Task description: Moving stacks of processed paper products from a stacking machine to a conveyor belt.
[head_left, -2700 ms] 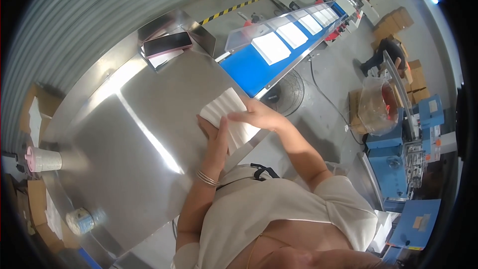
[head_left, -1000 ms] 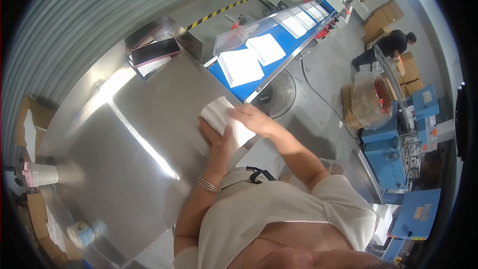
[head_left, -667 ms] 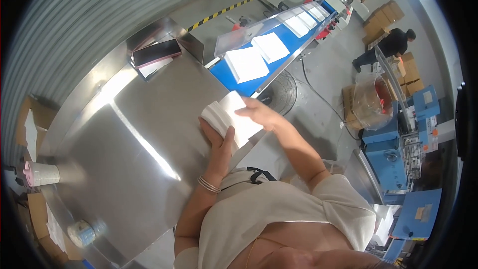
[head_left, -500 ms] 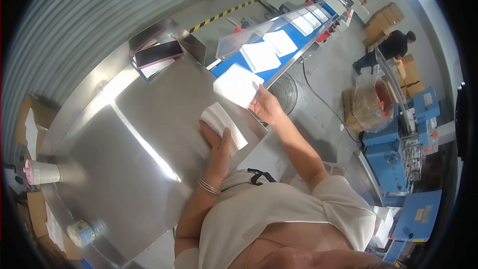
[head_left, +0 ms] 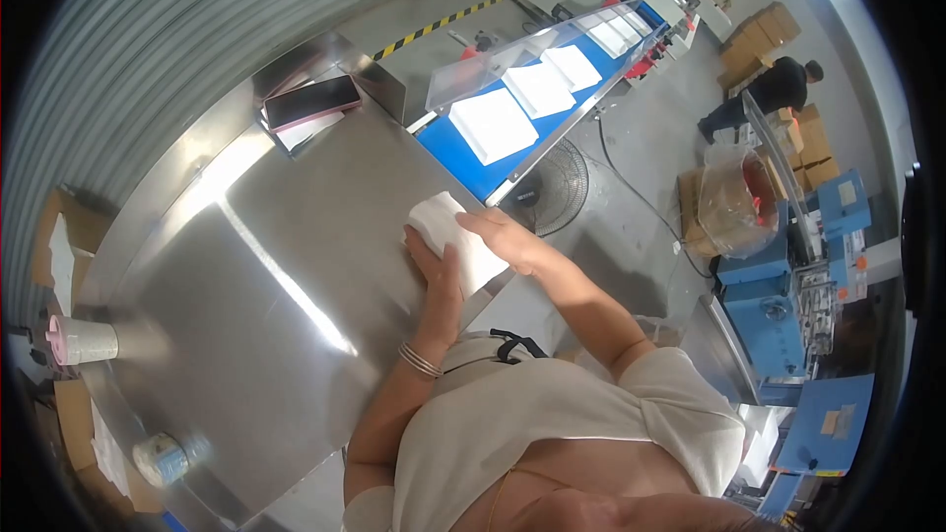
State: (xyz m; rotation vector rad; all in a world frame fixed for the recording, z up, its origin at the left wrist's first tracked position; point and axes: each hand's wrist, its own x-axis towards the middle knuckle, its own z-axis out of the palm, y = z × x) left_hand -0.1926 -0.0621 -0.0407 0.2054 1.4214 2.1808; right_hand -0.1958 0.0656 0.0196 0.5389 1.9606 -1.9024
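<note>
Over the near right part of the steel table [head_left: 296,355], a stack of white paper sheets [head_left: 471,254] is between my two hands. My left hand [head_left: 439,274] grips the stack from its left side, thumb and fingers around the edge. My right hand [head_left: 505,242] rests across the top and right side, fingers bent over the paper. Whether it is one stack or two pressed together I cannot tell. On the blue conveyor belt [head_left: 480,175] beyond, the closest white stack [head_left: 493,125] lies flat, with several more behind it.
A dark flat case [head_left: 313,103] lies on papers at the table's far left corner. A lidded cup [head_left: 84,340] and a jar [head_left: 161,460] stand at the left edge. A floor fan [head_left: 557,187] is beside the conveyor. Two people are farther off, near cartons [head_left: 754,44] and machines.
My right hand has come back from the conveyor's end with a white stack, to the stack in my left hand. The stacks on the belt have shifted closer to me.
</note>
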